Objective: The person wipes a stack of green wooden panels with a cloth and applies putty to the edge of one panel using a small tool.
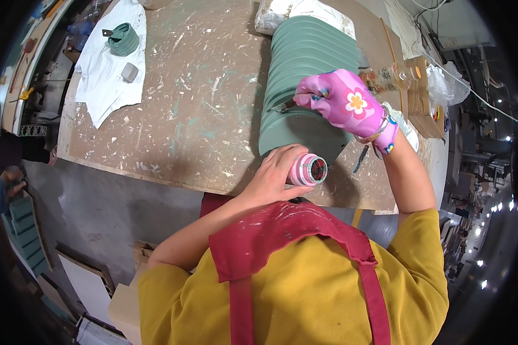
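Note:
A row of several green round discs [305, 69] stands on edge on the paint-stained worktable [201, 103]. My right hand [342, 99], in a pink flowered glove, presses a small metal-tipped tool [283, 106] against the edge of a disc near the front of the row. My bare left hand [276, 175] holds a small pink-striped container [309, 169] with a green rim, just in front of the nearest disc. I wear a yellow shirt and a red apron.
A white cloth [106, 69] at the table's far left carries a green tape roll [124, 39] and a small grey block [129, 72]. A plastic bottle [388, 77] and cardboard boxes [423, 98] lie to the right. Green panels [26, 230] lean on the floor at left.

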`<state>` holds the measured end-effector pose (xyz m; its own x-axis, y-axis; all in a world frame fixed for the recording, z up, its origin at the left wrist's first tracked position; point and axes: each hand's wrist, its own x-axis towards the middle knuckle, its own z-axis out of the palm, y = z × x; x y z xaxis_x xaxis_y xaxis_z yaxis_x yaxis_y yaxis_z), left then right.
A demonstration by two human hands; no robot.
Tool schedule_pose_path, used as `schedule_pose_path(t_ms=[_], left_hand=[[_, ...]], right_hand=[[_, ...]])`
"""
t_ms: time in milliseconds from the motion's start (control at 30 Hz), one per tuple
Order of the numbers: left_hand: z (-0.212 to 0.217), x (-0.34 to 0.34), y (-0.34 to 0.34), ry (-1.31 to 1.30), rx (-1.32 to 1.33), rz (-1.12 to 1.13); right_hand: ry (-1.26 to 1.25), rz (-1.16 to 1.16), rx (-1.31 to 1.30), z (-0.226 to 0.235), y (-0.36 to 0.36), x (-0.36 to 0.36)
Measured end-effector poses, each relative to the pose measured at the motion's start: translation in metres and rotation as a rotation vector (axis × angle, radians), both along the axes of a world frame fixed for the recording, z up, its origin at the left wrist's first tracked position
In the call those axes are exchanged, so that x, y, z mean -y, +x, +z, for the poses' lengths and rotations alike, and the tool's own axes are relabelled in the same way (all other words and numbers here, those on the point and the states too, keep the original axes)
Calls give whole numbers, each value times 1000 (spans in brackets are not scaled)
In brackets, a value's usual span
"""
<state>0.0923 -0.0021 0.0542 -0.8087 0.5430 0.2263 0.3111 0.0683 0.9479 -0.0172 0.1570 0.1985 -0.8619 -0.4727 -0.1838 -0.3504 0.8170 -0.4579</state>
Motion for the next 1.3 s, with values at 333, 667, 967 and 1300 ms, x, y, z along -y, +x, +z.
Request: schedule_pose_path(t_ms=[333,667,967,1300], left_hand=[[0,-2,-1,-23,-17,-6],[0,-1,-2,-8,-29,4],[2,-2,0,-37,-45,9],[-2,-2,-1,-49,-55,7]], right_hand=[[-178,-167,111,-15,-1,-13],[-343,-448,110,-30,18,-55],[-379,-413,33,-33,30,-49],[-371,-458,76,-33,32,-56]])
